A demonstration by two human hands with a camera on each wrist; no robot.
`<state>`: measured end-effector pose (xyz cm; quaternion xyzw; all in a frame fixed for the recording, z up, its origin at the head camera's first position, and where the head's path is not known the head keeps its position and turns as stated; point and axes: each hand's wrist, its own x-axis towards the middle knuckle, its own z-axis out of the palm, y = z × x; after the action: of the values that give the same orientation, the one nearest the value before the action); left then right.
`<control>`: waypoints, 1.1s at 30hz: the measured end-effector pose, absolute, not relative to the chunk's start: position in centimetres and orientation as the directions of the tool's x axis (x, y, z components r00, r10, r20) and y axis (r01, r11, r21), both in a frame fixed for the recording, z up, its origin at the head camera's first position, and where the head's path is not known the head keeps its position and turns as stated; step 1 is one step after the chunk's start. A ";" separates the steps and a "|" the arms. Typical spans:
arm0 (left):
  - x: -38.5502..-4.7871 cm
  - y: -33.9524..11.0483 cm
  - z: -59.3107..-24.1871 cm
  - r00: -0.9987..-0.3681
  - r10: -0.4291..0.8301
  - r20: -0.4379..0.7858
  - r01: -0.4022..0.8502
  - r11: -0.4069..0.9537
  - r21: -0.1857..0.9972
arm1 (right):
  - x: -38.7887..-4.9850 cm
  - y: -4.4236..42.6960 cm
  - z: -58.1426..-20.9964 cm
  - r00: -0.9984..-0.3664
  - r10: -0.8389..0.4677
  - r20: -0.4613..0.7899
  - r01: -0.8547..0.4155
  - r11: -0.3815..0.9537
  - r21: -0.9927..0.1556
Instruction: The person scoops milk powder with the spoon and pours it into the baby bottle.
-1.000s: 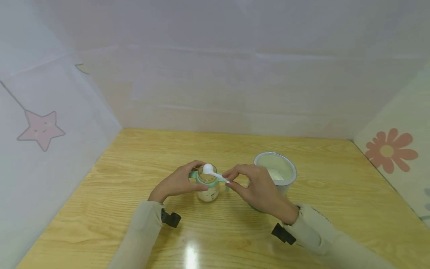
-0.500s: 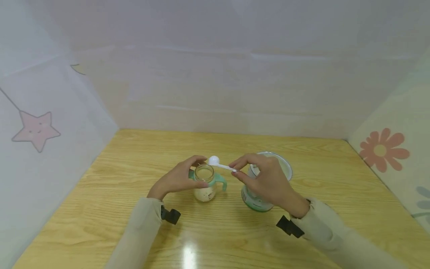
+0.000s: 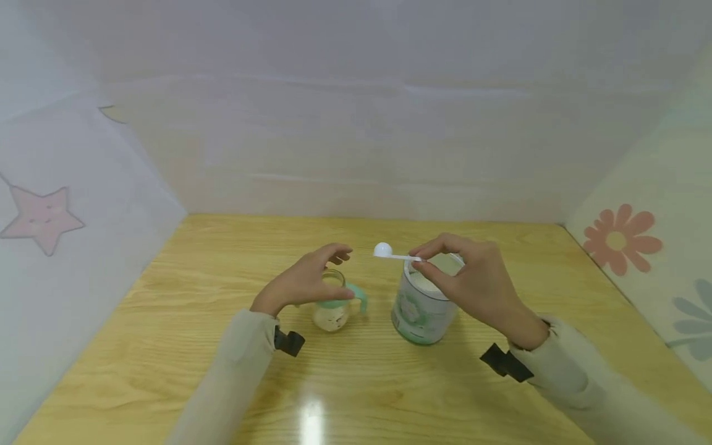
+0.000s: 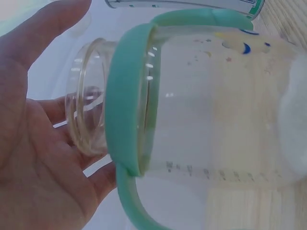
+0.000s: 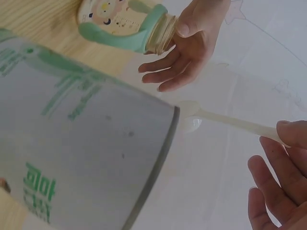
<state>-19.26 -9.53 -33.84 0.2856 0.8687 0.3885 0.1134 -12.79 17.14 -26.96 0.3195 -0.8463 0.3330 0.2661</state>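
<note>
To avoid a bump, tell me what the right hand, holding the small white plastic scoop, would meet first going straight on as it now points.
Leading with the scoop, the right hand would probably meet the left hand first, at its fingertips, though depth is unclear.

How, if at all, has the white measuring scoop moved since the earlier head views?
Yes: the white measuring scoop has shifted right, closer to the red wall flower.

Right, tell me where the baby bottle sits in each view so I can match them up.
Head: bottle below centre, slightly to the left, partly hidden.
Left wrist: bottle large, lying sideways in the picture, across the middle and right.
Right wrist: bottle at the top edge, left of centre, partly cut off.
Shared landmark: the left hand, close to the bottle in all three.
</note>
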 end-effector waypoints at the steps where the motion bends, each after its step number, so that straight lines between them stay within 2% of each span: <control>1: -19.3 -9.3 -33.7 -0.807 0.590 0.025 0.415 0.537 0.734 | -12.8 17.4 -26.9 -0.656 -0.358 0.665 -0.714 0.580 -0.392; 12: -19.5 -7.2 -32.8 -0.778 0.626 0.048 0.484 0.549 0.682 | -12.3 19.4 -26.3 -0.683 -0.279 0.675 -0.649 0.655 -0.386; 27: -19.2 -3.9 -33.1 -0.763 0.647 0.016 0.462 0.527 0.713 | -12.4 21.2 -27.0 -0.676 -0.277 0.683 -0.613 0.726 -0.312; 33: -19.1 -3.0 -33.1 -0.756 0.654 0.017 0.458 0.512 0.727 | -13.0 21.7 -28.4 -0.712 -0.275 0.646 -0.592 0.730 -0.342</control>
<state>-19.12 -2.99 -33.08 0.3235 0.8594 0.3736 0.1310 -12.97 21.74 -28.44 0.2450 -0.8839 0.2736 0.2894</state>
